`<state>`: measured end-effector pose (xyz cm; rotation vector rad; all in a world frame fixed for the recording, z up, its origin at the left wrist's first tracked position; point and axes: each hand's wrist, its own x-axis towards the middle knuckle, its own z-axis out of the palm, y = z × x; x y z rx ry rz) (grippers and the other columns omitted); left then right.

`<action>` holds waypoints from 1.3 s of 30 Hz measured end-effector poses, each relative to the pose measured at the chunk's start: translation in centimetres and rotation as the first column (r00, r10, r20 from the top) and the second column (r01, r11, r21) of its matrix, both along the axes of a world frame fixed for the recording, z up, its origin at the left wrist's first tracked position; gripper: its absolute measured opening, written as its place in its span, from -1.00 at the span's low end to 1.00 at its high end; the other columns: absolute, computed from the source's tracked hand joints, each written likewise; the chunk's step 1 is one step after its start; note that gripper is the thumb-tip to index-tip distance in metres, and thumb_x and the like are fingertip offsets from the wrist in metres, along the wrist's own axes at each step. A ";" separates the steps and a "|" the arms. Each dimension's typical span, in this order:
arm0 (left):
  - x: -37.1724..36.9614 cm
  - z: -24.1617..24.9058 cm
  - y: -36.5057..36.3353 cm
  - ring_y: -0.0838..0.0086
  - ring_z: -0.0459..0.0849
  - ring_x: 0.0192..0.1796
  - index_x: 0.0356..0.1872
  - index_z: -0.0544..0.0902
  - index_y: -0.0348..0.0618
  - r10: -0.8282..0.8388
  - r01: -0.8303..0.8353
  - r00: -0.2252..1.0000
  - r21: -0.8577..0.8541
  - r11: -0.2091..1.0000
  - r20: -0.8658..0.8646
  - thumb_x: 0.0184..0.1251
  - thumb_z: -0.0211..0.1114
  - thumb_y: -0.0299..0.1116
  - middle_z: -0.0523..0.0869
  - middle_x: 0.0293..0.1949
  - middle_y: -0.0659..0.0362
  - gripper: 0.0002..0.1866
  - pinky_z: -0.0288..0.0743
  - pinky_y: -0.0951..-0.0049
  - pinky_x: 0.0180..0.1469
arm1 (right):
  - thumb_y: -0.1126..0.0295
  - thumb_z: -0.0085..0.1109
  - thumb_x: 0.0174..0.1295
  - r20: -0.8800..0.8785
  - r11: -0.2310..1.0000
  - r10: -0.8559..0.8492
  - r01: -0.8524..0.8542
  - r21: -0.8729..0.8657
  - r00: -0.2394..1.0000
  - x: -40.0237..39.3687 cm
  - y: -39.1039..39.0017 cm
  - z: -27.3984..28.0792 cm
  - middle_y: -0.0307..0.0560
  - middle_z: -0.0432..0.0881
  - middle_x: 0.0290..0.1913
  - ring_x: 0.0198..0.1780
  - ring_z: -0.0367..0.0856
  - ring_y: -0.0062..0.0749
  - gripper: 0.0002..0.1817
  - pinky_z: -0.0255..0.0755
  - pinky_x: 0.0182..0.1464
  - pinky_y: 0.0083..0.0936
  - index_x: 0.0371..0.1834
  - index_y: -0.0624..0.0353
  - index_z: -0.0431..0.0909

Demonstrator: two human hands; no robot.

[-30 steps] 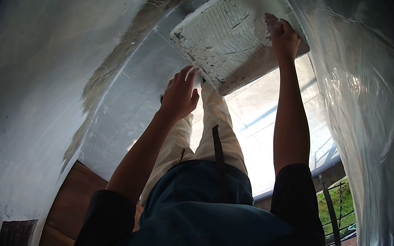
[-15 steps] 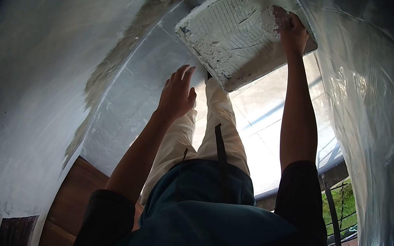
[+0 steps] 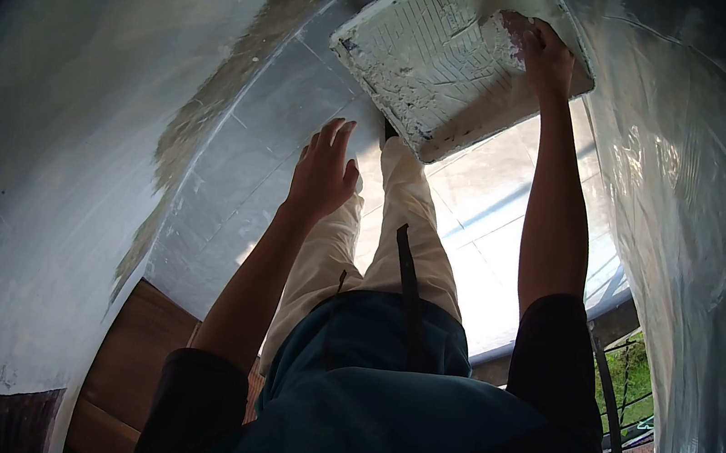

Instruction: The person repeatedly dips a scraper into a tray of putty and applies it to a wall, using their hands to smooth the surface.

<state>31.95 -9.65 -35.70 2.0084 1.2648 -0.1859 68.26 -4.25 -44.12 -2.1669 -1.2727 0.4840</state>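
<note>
A paint tray [image 3: 399,94] with a ribbed floor, thickly coated in whitish paint, lies tilted across the top of the view. My right hand [image 3: 545,60] reaches over its right side, fingers curled and pressed together. At those fingers is a pinkish, paint-smeared lump [image 3: 514,34]; its kind is not clear. Lower and to the left, my left hand [image 3: 324,171] hangs in the air above the floor, fingers extended and holding nothing. It is apart from the tray, near my trouser legs [image 3: 408,196].
A whitish wall [image 3: 71,142] with a rough grey strip [image 3: 205,105] at its base rises on the left. Clear plastic sheeting [image 3: 669,203] hangs on the right. Grey tiles [image 3: 241,174] cover the floor, and brown wood [image 3: 138,334] shows at the lower left.
The tray and my right hand appear slightly farther up and right in the view. My left hand hardly moves and stays open.
</note>
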 end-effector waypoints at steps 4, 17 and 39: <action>0.0 0.1 -0.1 0.00 0.36 0.25 0.26 0.25 -0.23 0.018 -0.018 1.000 0.000 1.000 0.009 0.13 0.17 -0.45 0.31 0.25 -0.09 -0.39 0.31 0.09 0.24 | 0.28 0.13 0.10 -0.034 0.997 0.000 -0.003 -0.083 0.999 0.0 -0.5 0.0 0.06 0.68 -0.23 -0.17 0.67 -0.06 -0.66 0.52 -0.06 -0.28 -0.04 0.08 0.59; -0.1 0.0 -0.9 0.05 0.36 0.25 0.29 0.26 -0.18 0.032 -0.032 0.999 -0.024 0.999 -0.001 0.14 0.18 -0.42 0.30 0.27 -0.04 -0.38 0.28 0.08 0.26 | 0.27 0.11 0.13 -0.165 0.981 0.082 -0.108 -0.160 0.983 -1.7 -2.7 -1.5 0.07 0.68 -0.21 -0.16 0.66 -0.08 -0.64 0.51 -0.05 -0.27 0.00 0.10 0.57; -1.7 8.6 4.7 0.02 0.14 0.40 0.31 0.23 -0.19 0.194 -0.216 0.976 0.343 0.914 0.100 0.07 0.19 -0.48 0.20 0.32 -0.08 -0.32 0.09 0.04 0.38 | 0.48 -0.02 0.32 -0.989 0.986 0.083 -0.156 0.064 0.122 -11.6 3.7 13.5 -0.09 0.50 -0.02 -0.08 0.56 -0.45 -0.71 0.54 -0.04 -0.43 0.09 0.23 0.31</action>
